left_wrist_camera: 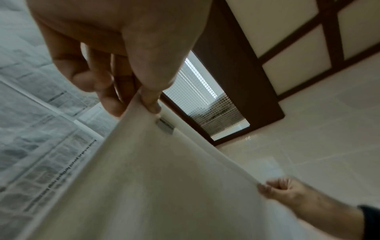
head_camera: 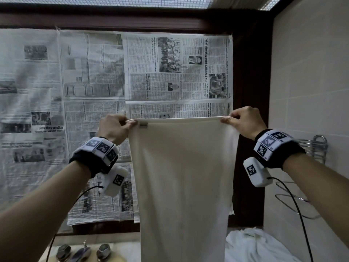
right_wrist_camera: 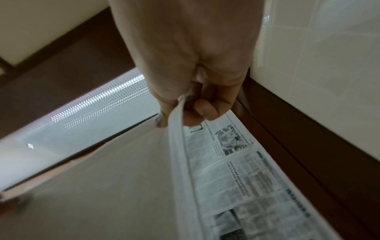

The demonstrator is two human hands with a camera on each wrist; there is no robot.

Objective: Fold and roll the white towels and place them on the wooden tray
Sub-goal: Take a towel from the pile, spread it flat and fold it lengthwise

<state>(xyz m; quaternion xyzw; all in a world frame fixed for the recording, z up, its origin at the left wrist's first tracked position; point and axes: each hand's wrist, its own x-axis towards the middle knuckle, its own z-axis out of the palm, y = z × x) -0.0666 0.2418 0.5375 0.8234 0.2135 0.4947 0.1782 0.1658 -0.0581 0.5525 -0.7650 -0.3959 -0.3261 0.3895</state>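
Observation:
A white towel (head_camera: pixel 181 176) hangs full length in front of me, held up by its top edge. My left hand (head_camera: pixel 120 127) pinches the top left corner, just beside a small grey label (head_camera: pixel 143 126). My right hand (head_camera: pixel 239 120) pinches the top right corner. The top edge is stretched level between them. In the left wrist view the thumb and fingers of the left hand (left_wrist_camera: pixel 144 97) clamp the towel (left_wrist_camera: pixel 154 178), and the right hand (left_wrist_camera: pixel 277 190) shows at the far corner. In the right wrist view the right hand (right_wrist_camera: pixel 185 110) grips the doubled edge of the towel (right_wrist_camera: pixel 102 186). No wooden tray is in view.
Newspaper sheets (head_camera: pixel 94 82) cover the window behind the towel. A crumpled white cloth (head_camera: pixel 251 244) lies at the lower right. Metal tap handles (head_camera: pixel 83 252) sit at the bottom left. A chrome wire rack (head_camera: pixel 313 148) is fixed to the tiled wall on the right.

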